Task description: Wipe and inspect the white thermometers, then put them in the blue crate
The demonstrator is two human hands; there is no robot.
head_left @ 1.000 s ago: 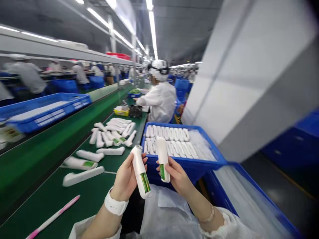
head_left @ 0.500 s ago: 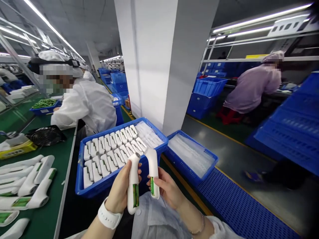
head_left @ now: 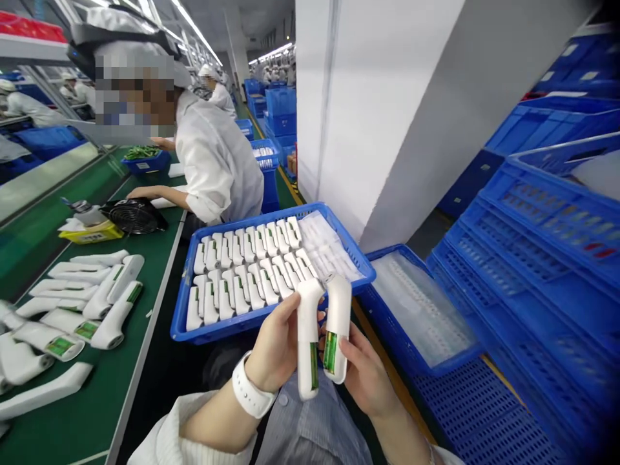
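My left hand (head_left: 278, 345) is closed around one white angled device housing (head_left: 308, 323), whose lower opening bares a green circuit board. A second white angled device housing (head_left: 339, 316) is gripped by my right hand (head_left: 365, 368), with the thumb beside its green board. Both housings stand nearly upright side by side in front of my body, their heads close together; whether they touch I cannot tell. Just beyond them a blue crate (head_left: 213, 330) holds rows of similar white housings (head_left: 254, 284) and a sheet of clear plastic packing (head_left: 327, 242).
At left, more housings (head_left: 111, 323) lie on the green bench (head_left: 135, 387), near a black fan (head_left: 138, 216) and a yellow box (head_left: 92, 234). A co-worker (head_left: 217, 155) sits beyond. A white pillar (head_left: 358, 116), another blue crate (head_left: 421, 310) and stacked blue crates (head_left: 533, 278) stand to the right.
My view has turned, so the stacked crates at right fill more of it. Both housings remain in my hands, now closer together, and the right one has turned, showing more green board.
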